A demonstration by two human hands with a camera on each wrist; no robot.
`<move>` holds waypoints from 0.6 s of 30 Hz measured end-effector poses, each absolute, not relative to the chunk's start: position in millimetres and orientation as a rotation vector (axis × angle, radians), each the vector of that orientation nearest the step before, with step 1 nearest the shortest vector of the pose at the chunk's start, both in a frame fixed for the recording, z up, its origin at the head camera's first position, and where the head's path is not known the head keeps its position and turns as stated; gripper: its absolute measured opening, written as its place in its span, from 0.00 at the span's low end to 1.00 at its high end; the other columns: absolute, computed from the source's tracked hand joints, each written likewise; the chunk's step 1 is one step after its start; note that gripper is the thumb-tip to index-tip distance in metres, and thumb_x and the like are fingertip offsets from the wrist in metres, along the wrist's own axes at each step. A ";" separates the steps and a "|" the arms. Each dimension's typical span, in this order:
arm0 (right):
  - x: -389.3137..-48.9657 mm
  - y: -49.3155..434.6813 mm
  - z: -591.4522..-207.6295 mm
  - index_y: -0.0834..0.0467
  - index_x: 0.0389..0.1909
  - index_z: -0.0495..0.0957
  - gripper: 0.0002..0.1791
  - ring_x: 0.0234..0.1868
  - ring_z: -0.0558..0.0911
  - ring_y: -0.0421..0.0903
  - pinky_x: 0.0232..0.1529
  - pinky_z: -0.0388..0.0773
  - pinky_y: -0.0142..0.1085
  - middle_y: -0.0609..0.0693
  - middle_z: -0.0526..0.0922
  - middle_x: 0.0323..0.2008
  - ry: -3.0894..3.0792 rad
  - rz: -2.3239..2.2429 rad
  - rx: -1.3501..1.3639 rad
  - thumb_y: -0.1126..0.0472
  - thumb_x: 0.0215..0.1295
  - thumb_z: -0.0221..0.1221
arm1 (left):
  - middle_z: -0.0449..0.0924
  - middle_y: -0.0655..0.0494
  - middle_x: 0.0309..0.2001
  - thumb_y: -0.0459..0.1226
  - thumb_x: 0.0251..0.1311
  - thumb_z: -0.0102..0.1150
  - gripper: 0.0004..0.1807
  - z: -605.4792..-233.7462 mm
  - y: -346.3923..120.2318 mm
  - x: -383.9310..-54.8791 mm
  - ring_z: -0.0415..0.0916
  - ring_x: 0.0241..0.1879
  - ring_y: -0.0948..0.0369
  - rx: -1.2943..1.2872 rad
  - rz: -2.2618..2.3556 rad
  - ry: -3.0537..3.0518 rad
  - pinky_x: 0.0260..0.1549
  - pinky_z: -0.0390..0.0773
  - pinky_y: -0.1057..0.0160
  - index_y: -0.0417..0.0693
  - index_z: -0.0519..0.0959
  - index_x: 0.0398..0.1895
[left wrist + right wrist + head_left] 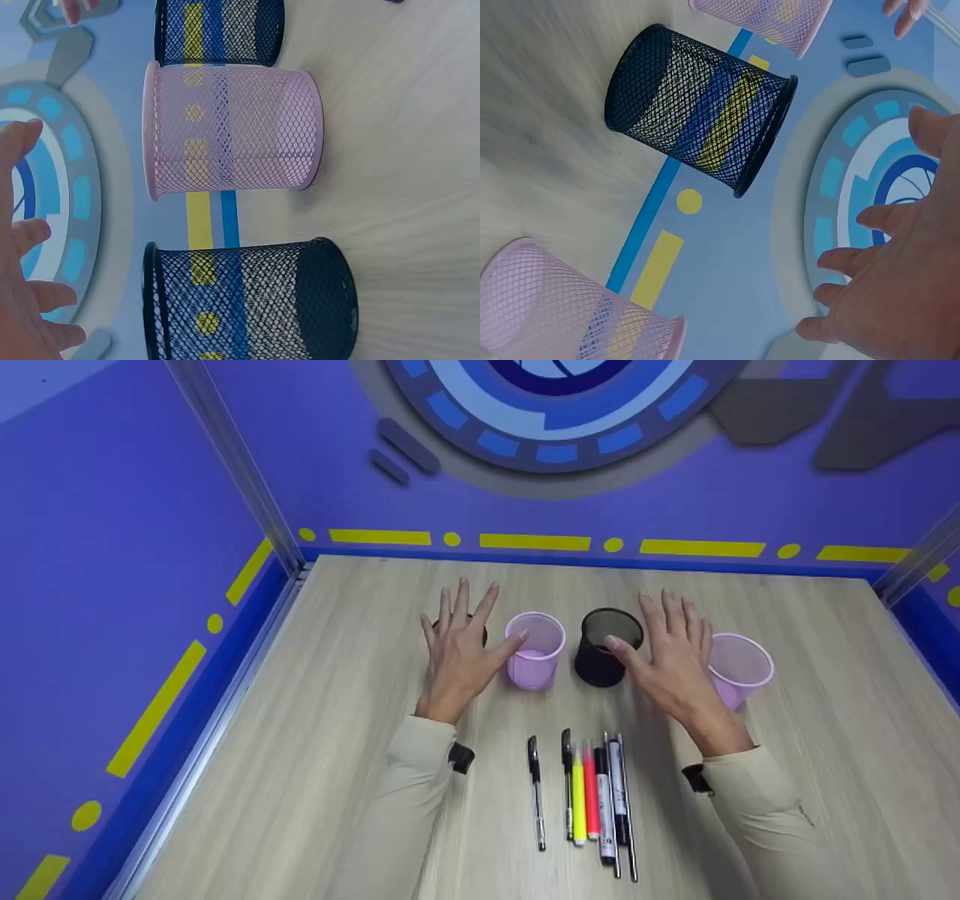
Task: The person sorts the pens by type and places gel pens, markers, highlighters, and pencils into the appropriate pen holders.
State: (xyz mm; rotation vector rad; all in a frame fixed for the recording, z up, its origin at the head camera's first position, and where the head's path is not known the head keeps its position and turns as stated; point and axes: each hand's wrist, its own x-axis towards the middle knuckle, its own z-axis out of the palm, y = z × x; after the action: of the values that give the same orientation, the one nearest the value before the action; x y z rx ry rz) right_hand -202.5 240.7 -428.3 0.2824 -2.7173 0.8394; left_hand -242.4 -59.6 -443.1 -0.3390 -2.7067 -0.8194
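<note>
Four mesh pen holders would exceed my count, so several stand in a row. My left hand [459, 660] is spread above the left black pen holder [480, 631], mostly hiding it, its thumb over the left pink pen holder [534, 671]. My right hand [679, 671] spreads between the right black pen holder [600, 664] and the right pink pen holder [742, 667]. In the left wrist view, the left hand [30, 277] hovers apart from the holders. The right wrist view likewise shows the right hand [900, 255] apart from the black holder [701, 109]. Neither hand holds anything.
Nearer on the wooden table [300, 780] lie a black-capped pen [535, 795], a yellow highlighter [578, 799], a red highlighter [591, 795], a black-and-white marker [605, 814] and several other pens. Blue panels [262, 480] wall the table's back and sides.
</note>
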 end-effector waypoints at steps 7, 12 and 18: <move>-193.7 243.3 -432.9 0.61 0.84 0.56 0.46 0.82 0.43 0.71 0.77 0.31 0.69 0.70 0.49 0.82 -2.683 0.857 0.277 0.42 0.76 0.61 | 0.47 0.44 0.85 0.66 0.65 0.61 0.47 -446.9 -70.9 -244.4 0.38 0.84 0.42 -0.274 -1.013 -2.612 0.74 0.36 0.25 0.61 0.63 0.84; -185.6 242.4 -435.0 0.60 0.84 0.56 0.45 0.82 0.43 0.71 0.77 0.34 0.69 0.70 0.49 0.82 -2.674 0.897 0.269 0.43 0.76 0.61 | 0.46 0.45 0.85 0.65 0.66 0.61 0.48 -452.9 -79.0 -244.6 0.39 0.84 0.43 -0.241 -1.122 -2.565 0.76 0.37 0.28 0.60 0.61 0.85; -176.6 241.2 -437.5 0.62 0.83 0.57 0.45 0.82 0.44 0.71 0.78 0.37 0.69 0.71 0.50 0.82 -2.663 0.942 0.260 0.45 0.76 0.62 | 0.50 0.44 0.84 0.62 0.67 0.62 0.47 -467.0 -85.9 -243.3 0.42 0.83 0.44 -0.200 -1.245 -2.477 0.77 0.42 0.30 0.57 0.60 0.85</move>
State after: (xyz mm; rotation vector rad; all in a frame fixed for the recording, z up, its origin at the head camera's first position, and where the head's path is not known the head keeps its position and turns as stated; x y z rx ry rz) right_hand -176.6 241.2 -437.5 0.2595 -2.6630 0.9421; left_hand -243.3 -85.9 -467.0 -0.1998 -2.4770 -1.2446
